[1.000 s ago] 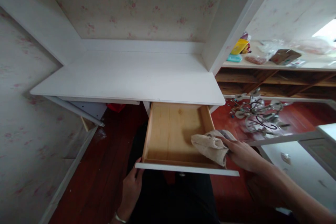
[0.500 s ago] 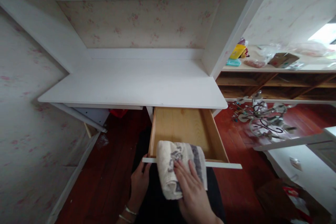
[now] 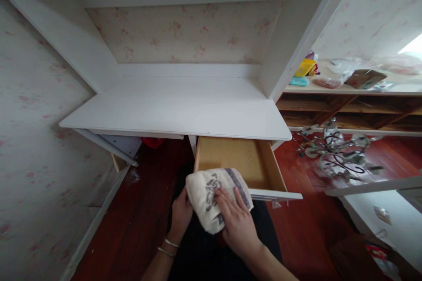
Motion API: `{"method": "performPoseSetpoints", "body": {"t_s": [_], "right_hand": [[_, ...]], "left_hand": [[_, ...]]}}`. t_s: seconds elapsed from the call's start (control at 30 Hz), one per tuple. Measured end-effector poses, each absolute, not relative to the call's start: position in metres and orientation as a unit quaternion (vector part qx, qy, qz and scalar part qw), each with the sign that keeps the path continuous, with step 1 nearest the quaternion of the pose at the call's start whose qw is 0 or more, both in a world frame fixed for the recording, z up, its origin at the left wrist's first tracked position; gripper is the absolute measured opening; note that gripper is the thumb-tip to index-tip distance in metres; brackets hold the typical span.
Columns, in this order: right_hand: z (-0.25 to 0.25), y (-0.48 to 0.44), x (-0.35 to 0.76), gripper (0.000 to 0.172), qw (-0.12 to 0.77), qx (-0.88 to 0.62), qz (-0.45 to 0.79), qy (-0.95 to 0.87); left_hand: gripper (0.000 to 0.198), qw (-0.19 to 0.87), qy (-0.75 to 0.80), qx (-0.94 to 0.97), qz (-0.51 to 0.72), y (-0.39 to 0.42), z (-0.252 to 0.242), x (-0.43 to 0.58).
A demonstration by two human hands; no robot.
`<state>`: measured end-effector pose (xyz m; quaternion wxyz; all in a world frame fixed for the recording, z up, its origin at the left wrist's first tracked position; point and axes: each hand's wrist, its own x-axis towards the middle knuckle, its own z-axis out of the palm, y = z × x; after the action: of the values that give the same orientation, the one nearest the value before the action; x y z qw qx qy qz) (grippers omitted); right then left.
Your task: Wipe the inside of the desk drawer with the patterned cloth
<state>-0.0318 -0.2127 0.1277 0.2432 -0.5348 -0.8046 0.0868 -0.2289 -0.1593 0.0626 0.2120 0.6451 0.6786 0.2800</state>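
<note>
A wooden drawer (image 3: 260, 167) with a white front stands pulled out under the white desk top (image 3: 178, 105). My right hand (image 3: 235, 221) lies flat, fingers stretched out, pressing a folded cream towel (image 3: 206, 193) with a grey pattern against the left part of the drawer front. My left hand (image 3: 181, 215) is under the towel at the drawer's left front corner; its fingers are hidden behind the towel. Two thin bracelets sit on the left wrist.
Dark red wooden floor lies below. A metal chandelier-like fixture (image 3: 336, 153) lies on the floor to the right. A wooden shelf (image 3: 346, 105) at the right carries a yellow item, a teal item and a cardboard box. White furniture (image 3: 379, 210) is at the lower right.
My right hand carried the towel from the drawer's right inner side to the front edge, then slid it left along the front. The drawer looks pushed in a little.
</note>
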Motion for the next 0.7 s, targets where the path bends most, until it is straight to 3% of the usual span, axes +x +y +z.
{"method": "performPoseSetpoints", "body": {"t_s": [0.13,0.27,0.33,0.53,0.6,0.7], "right_hand": [[0.12,-0.218,0.059,0.062,0.253,-0.64,0.02,-0.725],[0.133,-0.219,0.123,0.06,0.278,-0.79,0.082,-0.541],[0.149,-0.215,0.137,0.055,0.333,-0.839,0.122,-0.413],[0.18,-0.197,0.136,0.054,0.682,-0.686,0.235,-0.091],[0.177,-0.195,0.134,0.056,0.717,-0.636,0.286,-0.002],[0.165,-0.197,0.133,0.05,0.702,-0.599,0.381,0.055]], "left_hand": [[0.038,0.291,0.656,0.64,0.275,-0.122,0.048,-0.232],[0.035,0.23,0.636,0.656,0.336,-0.09,0.04,-0.221],[0.039,0.175,0.631,0.667,0.355,-0.075,0.042,-0.217],[0.068,0.014,0.647,0.704,0.291,-0.032,0.08,-0.214],[0.075,-0.042,0.646,0.721,0.246,-0.016,0.098,-0.212],[0.076,-0.094,0.619,0.758,0.183,0.011,0.121,-0.205]]}}
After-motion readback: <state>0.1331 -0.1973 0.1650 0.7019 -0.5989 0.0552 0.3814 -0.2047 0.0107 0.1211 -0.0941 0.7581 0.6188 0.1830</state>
